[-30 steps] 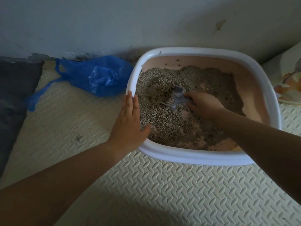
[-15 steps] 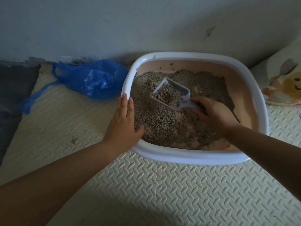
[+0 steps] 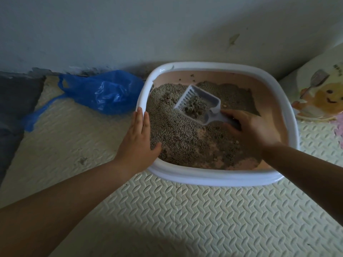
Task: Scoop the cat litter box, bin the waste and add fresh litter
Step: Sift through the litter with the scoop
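A white-rimmed litter box [image 3: 209,179] with a pink inside stands on the floor mat against the wall, holding grey litter [image 3: 172,132]. My right hand [image 3: 250,130] grips the handle of a pale slotted scoop [image 3: 200,104], which is lifted above the litter with dark clumps [image 3: 194,109] lying in it. My left hand [image 3: 138,140] rests flat on the box's left rim, fingers straight and thumb over the inner edge. A crumpled blue plastic bag [image 3: 105,91] lies on the mat just left of the box.
A cream textured foam mat [image 3: 185,216] covers the floor. The wall [image 3: 130,30] runs close behind the box. A white litter bag with a cartoon print [image 3: 319,93] lies at the right. Dark fabric [image 3: 13,101] borders the mat on the left.
The scoop came up out of the litter, loose grains sifted through, and dark clumps now lie in it. My left hand has stayed on the rim.
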